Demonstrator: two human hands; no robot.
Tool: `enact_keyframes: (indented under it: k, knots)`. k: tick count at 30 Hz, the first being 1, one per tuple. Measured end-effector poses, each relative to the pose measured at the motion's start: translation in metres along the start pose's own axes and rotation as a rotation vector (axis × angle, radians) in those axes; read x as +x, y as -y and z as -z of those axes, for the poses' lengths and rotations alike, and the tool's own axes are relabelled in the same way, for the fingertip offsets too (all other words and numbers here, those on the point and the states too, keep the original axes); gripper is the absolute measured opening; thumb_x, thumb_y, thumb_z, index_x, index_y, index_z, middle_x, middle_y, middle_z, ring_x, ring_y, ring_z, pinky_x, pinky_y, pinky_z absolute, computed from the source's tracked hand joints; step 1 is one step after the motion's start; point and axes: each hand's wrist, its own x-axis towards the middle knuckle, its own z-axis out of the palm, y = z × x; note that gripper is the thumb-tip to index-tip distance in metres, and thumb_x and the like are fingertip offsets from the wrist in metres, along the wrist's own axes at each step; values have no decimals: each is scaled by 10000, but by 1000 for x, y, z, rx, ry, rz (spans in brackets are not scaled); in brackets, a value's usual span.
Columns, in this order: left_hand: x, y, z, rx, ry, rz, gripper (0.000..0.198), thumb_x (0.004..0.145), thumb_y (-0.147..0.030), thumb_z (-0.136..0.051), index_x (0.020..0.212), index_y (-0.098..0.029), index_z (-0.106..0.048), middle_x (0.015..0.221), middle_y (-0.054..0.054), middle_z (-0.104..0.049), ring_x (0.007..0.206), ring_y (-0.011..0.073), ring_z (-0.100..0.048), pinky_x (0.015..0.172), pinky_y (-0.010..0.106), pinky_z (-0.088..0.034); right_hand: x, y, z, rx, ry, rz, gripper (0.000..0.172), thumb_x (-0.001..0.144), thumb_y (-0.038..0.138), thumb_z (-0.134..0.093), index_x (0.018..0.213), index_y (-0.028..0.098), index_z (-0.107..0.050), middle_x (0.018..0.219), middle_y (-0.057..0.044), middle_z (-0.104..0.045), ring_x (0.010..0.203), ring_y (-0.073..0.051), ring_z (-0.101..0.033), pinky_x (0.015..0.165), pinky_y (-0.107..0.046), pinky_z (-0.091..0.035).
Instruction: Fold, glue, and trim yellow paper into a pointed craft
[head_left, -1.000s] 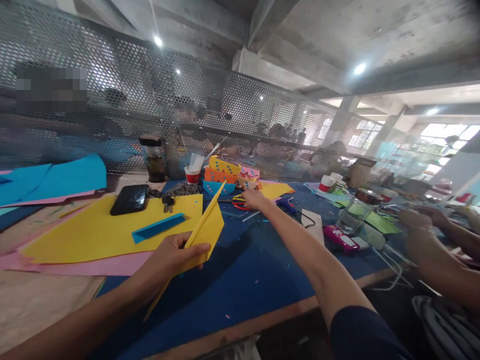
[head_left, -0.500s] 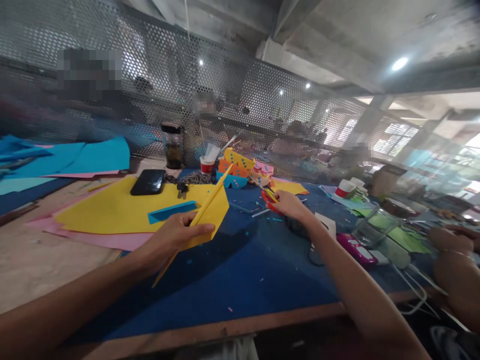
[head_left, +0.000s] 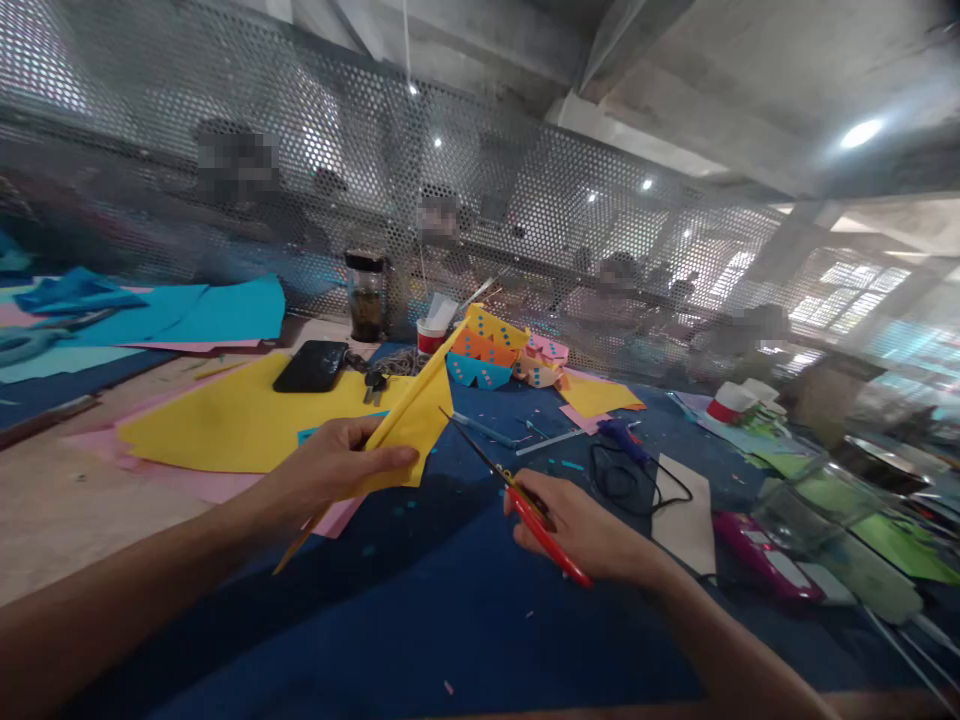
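While my left hand [head_left: 346, 458] grips folded yellow paper [head_left: 429, 425], right hand [head_left: 574, 518] grips scissors [head_left: 545, 538], not cutting yet; dotted pieces [head_left: 487, 347] look done.

A black phone [head_left: 310, 366] lies near some keys [head_left: 375, 385]

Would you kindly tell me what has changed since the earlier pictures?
The right hand has picked up the red-handled scissors from near the dotted paper pieces and drawn them back, now pointing toward the folded yellow paper. The left hand still holds that paper; the phone stays put.
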Motion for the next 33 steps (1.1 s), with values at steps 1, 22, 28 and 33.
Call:
enact_keyframes:
  k: [1,22,28,33]
  knots:
    - [0,0,1,1,-7,2,624,544,-712,-1083,861,-203,-911,857,93,-837,733,221,-689,604,289,-503,-2,0,0,-35,4,-7,117,968,227,-734,1039,243,-642,966,1,-714,813,-186,-610,735,-307,-403]
    - [-6,-3,-2,-105,27,21,614,591,-700,-1094,914,-200,-943,904,95,-856,776,205,-689,628,269,-523,-9,6,-3,-3,125,-36,169,989,310,-801,952,225,-659,900,6,-710,799,-177,-576,728,-306,-347]
    - [-6,0,-4,-84,64,32,606,568,-693,-1093,894,-206,-941,872,76,-842,747,182,-666,634,251,-506,-10,9,-5,37,150,-38,162,973,265,-774,900,226,-634,829,32,-652,759,-160,-538,709,-303,-333]
    - [-2,6,-4,-49,81,15,601,589,-719,-1071,907,-224,-945,881,77,-846,757,199,-676,654,274,-518,-9,6,-8,17,136,-9,151,994,255,-767,922,222,-638,861,29,-669,777,-157,-547,723,-307,-332]
